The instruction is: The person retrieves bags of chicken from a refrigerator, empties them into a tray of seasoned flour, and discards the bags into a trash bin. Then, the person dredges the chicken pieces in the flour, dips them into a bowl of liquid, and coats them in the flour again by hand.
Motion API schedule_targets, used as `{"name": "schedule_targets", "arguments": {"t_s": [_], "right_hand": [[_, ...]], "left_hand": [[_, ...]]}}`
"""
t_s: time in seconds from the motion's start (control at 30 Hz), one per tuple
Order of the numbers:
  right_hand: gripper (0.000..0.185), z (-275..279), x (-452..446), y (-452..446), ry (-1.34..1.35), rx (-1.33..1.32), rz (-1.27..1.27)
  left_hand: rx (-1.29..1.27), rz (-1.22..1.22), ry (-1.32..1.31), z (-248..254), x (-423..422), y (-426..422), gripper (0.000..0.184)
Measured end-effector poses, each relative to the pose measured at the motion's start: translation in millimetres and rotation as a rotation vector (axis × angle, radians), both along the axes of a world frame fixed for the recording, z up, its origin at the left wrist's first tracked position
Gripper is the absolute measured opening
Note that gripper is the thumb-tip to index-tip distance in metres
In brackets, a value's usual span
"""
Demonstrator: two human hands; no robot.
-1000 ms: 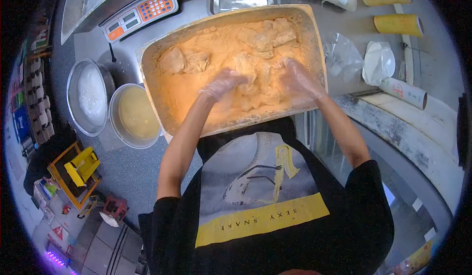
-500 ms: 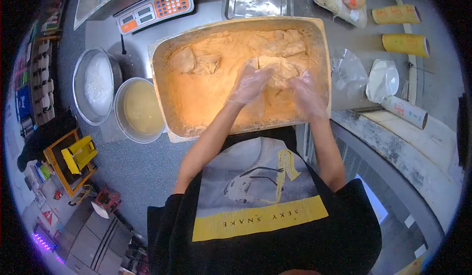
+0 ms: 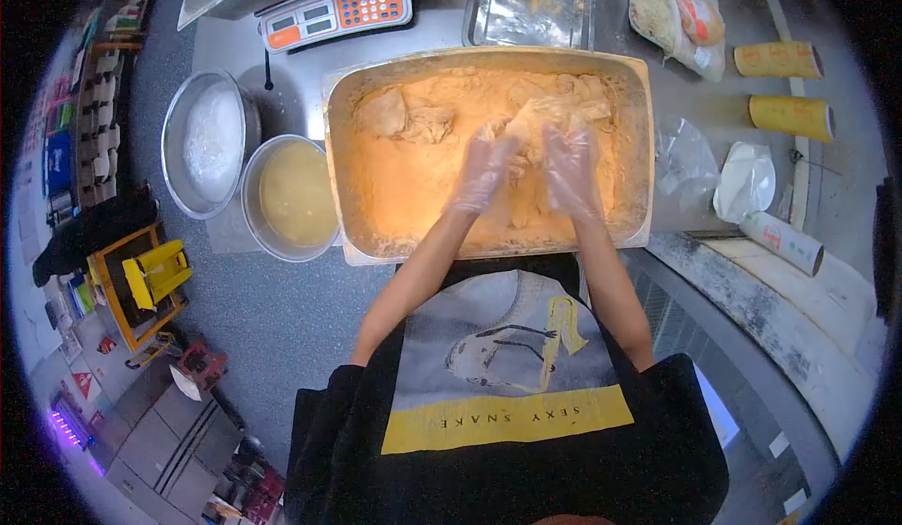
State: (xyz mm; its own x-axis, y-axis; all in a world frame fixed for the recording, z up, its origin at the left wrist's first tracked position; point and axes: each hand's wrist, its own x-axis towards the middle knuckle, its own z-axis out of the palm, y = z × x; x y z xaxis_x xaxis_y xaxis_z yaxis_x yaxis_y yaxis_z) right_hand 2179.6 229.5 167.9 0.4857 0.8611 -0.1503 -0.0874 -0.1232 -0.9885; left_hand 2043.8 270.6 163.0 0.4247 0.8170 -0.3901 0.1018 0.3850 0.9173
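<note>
Both my hands wear clear plastic gloves and work inside a large tub point(image 3: 489, 251) of orange-tinted flour. My left hand point(image 3: 487, 170) is closed at the fingertips on the near left edge of a flour-coated piece of meat point(image 3: 537, 116). On its right side, my right hand point(image 3: 571, 170) grips the same piece, fingers pointing away from me. The piece is somewhat blurred, and the gloves partly hide its lower edge. More coated pieces point(image 3: 399, 116) lie at the tub's far left. Others rest at the far right, just beyond my right hand.
Left of the tub stand a metal bowl of pale liquid point(image 3: 296, 196) and a bowl with white contents point(image 3: 214, 140). Behind it are a scale point(image 3: 338, 13) and a metal tray point(image 3: 531, 8). Yellow rolls point(image 3: 791, 116), plastic bags point(image 3: 681, 159) and a white roll point(image 3: 785, 243) lie right.
My hands have come closer together, the right one moving inward from the tub's right side. The piece between them has shifted away from me. The whole view has shifted slightly.
</note>
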Motion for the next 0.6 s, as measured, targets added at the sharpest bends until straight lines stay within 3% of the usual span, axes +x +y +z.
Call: {"name": "schedule_targets", "arguments": {"t_s": [0.03,0.07,0.13,0.17,0.23,0.27,0.33,0.43,0.47,0.53,0.57,0.6], "right_hand": [[0.034,7.2,-0.9,-0.1,-0.119,0.083,0.184],[0.034,6.3,-5.6,-3.1,-0.115,0.074,0.183],[0.036,0.7,-15.9,-0.9,0.168,0.024,0.249],[0.037,-3.0,-22.0,-0.3,0.260,0.005,0.267],[0.040,-18.4,-41.1,0.5,0.334,-0.036,0.091],[0.040,-23.6,-49.2,9.6,0.331,-0.029,0.093],[0.042,-34.0,-61.2,27.5,0.000,-0.426,-0.058],[0.046,-65.4,-63.8,19.7,-0.032,-0.226,-0.073],[0.047,-64.9,-61.7,20.3,-0.043,-0.158,-0.076],[0.044,-61.9,-51.7,16.7,-0.254,-0.461,0.143],[0.044,-54.6,-53.2,16.6,-0.328,-0.558,0.224],[0.043,-46.5,-61.3,13.0,-0.227,-0.302,0.191]], "left_hand": [[-0.004,0.003,0.001,1.4,0.5,-0.5,0.055],[0.052,0.078,0.029,3.9,3.0,-1.3,0.057],[0.119,0.154,0.049,8.3,3.7,11.3,0.060],[0.052,0.089,0.201,22.2,-0.6,23.5,0.059],[-0.010,0.027,0.349,27.3,-3.4,31.9,0.059],[0.077,0.074,0.441,22.2,-1.2,31.3,0.059],[0.166,0.117,0.529,19.2,-5.3,29.6,0.060],[0.162,0.118,0.481,21.7,-20.5,28.5,0.060],[0.016,0.130,0.368,21.1,-27.9,28.9,0.059],[-0.132,0.142,0.252,12.0,-36.6,25.6,0.058],[-0.297,0.207,-0.145,8.6,-37.9,23.0,0.054],[-0.455,0.267,-0.545,5.1,-40.1,21.4,0.051]]}}
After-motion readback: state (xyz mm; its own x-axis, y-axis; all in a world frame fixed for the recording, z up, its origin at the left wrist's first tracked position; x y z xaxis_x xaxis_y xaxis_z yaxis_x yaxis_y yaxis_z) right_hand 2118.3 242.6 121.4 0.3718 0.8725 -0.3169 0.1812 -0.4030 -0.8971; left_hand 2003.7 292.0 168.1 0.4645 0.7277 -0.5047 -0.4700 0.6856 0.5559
